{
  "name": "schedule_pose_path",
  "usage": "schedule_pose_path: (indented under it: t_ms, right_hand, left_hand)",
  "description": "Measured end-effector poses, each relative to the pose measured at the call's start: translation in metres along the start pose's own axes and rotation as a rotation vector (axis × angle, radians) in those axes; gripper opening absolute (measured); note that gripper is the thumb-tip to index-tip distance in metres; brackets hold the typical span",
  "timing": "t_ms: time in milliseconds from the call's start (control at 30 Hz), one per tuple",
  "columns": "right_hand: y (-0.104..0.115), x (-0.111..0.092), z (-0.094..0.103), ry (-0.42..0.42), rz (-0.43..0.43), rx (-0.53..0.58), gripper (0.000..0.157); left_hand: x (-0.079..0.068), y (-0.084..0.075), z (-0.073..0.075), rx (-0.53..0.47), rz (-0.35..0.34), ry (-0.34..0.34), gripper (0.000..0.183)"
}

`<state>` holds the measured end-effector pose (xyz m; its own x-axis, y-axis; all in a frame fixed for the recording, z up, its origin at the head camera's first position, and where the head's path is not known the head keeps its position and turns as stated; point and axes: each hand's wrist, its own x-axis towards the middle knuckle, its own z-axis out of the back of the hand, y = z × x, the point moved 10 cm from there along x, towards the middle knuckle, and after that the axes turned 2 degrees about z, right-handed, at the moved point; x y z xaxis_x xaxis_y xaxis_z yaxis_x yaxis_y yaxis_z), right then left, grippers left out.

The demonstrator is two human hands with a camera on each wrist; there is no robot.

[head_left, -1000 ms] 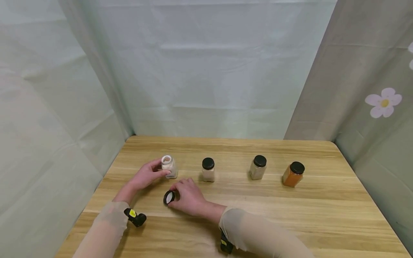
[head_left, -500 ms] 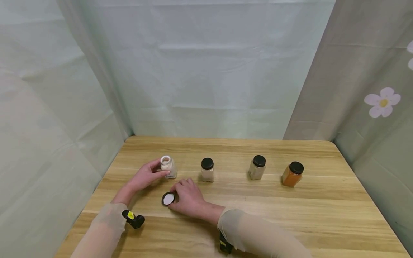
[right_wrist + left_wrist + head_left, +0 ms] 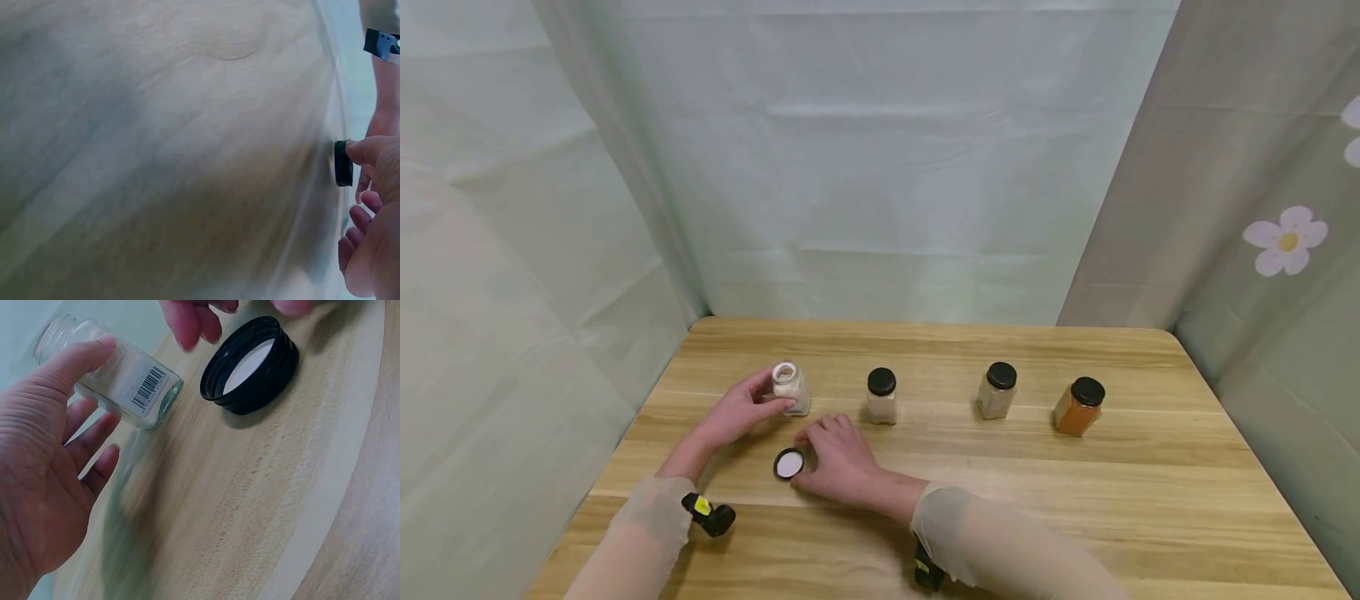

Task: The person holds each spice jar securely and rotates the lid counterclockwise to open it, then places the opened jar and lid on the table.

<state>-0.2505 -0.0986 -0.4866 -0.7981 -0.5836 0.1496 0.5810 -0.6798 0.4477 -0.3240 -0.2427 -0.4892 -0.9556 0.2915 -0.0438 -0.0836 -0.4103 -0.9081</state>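
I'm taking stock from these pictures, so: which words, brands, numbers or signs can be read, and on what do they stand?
No text can be quoted with certainty.
Open glass jar: a barcode, its small digits too blurred to read.
Yellow patch on the left wrist camera: too small to tell whether it bears print.
Loose black lid: no text visible.

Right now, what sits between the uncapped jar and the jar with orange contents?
Head view: two jars with black lids, the nearer-to-uncapped one and a second, stand between the uncapped jar and the orange-filled jar.
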Motion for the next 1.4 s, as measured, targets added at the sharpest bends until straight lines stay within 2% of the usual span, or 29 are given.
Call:
schedule_pose_path:
  t_ms: [200,500,667,767,867,1100,1233,1400]
  right_hand:
    - [0.004,-0.007,0.016,0.008,0.031,0.035,0.053]
    - [0.006,-0.016,0.039,-0.026,0.08,0.099,0.051]
    - [0.011,-0.022,0.057,-0.054,0.109,0.168,0.046]
    - [0.01,-0.028,0.072,-0.094,0.129,0.181,0.04]
    - [0.005,-0.035,0.089,-0.146,0.148,0.187,0.033]
    - [-0.014,-0.049,0.129,-0.283,0.171,0.282,0.027]
    - [-0.026,-0.057,0.151,-0.372,0.187,0.309,0.029]
    - [-0.044,-0.062,0.171,-0.441,0.166,0.308,0.03]
  left_hand:
    - [-0.005,0.0,0.011,0.057,-0.002,-0.043,0.087]
    - [-0.016,-0.011,0.037,0.083,-0.018,-0.129,0.078]
    - [-0.025,-0.03,0.05,0.062,-0.058,-0.213,0.069]
    - [-0.032,-0.047,0.059,0.034,-0.113,-0.279,0.064]
    - [-0.039,-0.066,0.063,0.007,-0.183,-0.316,0.061]
    - [-0.05,-0.111,0.055,-0.036,-0.36,-0.318,0.055]
    - [-0.053,-0.134,0.041,-0.026,-0.444,-0.297,0.057]
    - [-0.054,-0.152,0.017,0.006,-0.484,-0.259,0.059]
